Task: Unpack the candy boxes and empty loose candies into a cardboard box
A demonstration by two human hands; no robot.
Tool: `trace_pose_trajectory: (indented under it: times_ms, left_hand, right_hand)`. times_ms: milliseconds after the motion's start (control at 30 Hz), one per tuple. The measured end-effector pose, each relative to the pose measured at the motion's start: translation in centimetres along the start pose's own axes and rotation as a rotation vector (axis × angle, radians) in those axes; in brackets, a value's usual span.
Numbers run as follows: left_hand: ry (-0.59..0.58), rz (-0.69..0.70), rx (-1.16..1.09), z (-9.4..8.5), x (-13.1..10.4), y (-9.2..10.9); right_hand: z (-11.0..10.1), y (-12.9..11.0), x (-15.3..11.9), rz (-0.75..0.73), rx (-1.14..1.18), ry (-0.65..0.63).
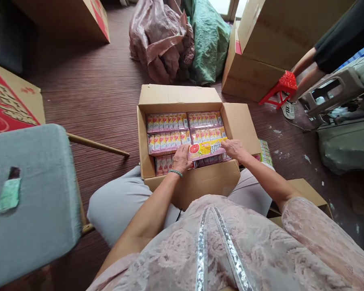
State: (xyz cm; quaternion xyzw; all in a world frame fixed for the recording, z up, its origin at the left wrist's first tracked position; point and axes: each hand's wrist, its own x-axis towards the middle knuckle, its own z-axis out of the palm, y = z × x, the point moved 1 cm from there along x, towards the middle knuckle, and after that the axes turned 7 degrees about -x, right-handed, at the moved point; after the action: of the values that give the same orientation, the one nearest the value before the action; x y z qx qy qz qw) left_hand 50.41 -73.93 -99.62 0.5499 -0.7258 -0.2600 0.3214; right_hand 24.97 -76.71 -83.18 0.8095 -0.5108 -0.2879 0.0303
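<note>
An open cardboard carton stands between my knees with its flaps folded out. Inside lie several wrapped display packs of small pink-and-yellow packets, set in two columns. Over the right column, near the carton's front, I hold a yellow-and-pink display pack with a grapefruit picture on its side. My left hand, with a green bead bracelet at the wrist, is closed on its left end. My right hand grips its right end. The fingertips of both hands are partly hidden.
A grey cushioned stool with a green packet on it stands at the left. Pink sack and green sack lie beyond the carton. Stacked boxes, a red stool and a person's legs are at the right.
</note>
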Motion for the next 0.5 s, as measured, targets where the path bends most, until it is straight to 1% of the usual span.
trace_pose_trajectory:
  times_ms: [100,200,333,433,500]
  left_hand:
    - [-0.015,0.018,0.005,-0.1,-0.1,0.0]
    - [-0.033,0.041,0.009,-0.1,-0.2,0.0]
    - [-0.041,0.061,0.018,-0.2,-0.4,0.0]
    - [-0.046,0.063,0.022,-0.2,-0.4,0.1]
    - [-0.043,0.049,0.012,-0.2,-0.3,0.2]
  right_hand:
    - [-0.3,-0.1,0.8,-0.002,-0.049,-0.07]
    - [-0.2,0.6,0.9,-0.004,-0.068,-0.11]
    - [0.5,1.8,0.4,-0.002,-0.078,-0.111]
    - [0.8,3.0,-0.2,0.046,-0.068,-0.131]
    - [0.7,4.0,-0.8,0.078,-0.044,-0.153]
